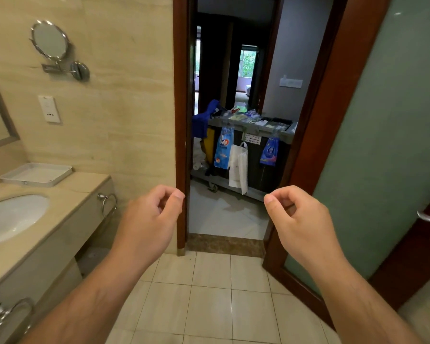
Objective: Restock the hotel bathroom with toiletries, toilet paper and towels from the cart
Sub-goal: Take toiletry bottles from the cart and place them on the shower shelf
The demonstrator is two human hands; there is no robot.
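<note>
As both forearms stretch toward the cart (265, 132), left hand (149, 219) and right hand (302, 220) curl loosely, empty

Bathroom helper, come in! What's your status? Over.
Left hand, right hand empty, loosely curled. Cart parked outside doorway, untouched. Door swung open, nothing blocking.

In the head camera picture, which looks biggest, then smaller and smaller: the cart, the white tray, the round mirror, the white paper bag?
1. cart, biggest, though farthest away.
2. white tray.
3. round mirror and white paper bag: they look about alike, so no ranking; the bag hangs farther off.
</note>
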